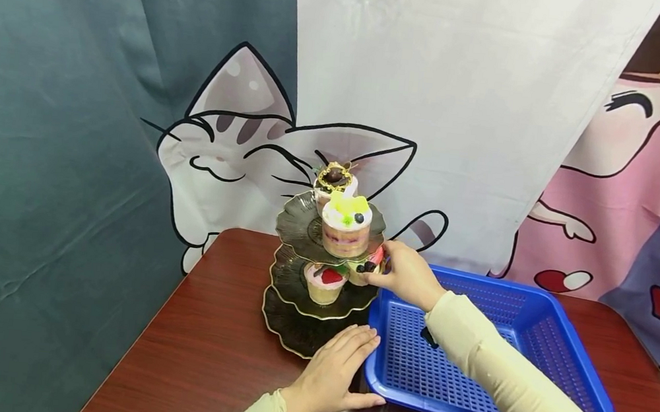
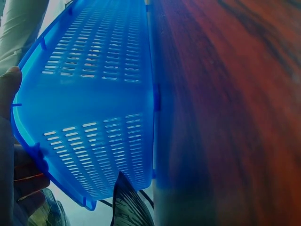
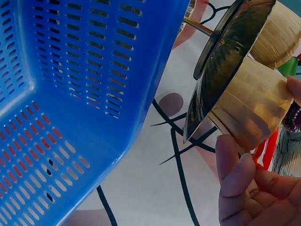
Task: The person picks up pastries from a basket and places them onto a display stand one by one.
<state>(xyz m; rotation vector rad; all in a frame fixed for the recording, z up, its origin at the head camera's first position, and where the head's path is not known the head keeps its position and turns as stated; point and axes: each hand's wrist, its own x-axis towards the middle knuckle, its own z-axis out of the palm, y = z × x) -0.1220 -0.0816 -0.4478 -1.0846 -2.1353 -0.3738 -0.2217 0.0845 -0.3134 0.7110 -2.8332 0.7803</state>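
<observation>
My right hand point(image 1: 409, 275) pinches a small dessert cup point(image 3: 256, 101) at the right side of the middle tier of a three-tier stand point(image 1: 295, 226). Dark berries and red fruit top that cup, and its base sits against the dark, gold-rimmed plate point(image 3: 204, 96). My left hand point(image 1: 333, 372) rests with straight fingers at the near left corner of a blue plastic basket point(image 1: 370, 369), its thumb point(image 2: 9, 87) by the rim. Another dessert cup point(image 1: 325, 288) with a red topping stands on the middle tier, left of the right hand.
The top tier carries a layered cake cup point(image 1: 345, 234) with yellow fruit and a chocolate-topped cup point(image 1: 332, 180) behind it. The basket stands right of the stand on a reddish wooden table point(image 1: 198, 332). A cartoon-printed curtain point(image 1: 464, 113) hangs behind.
</observation>
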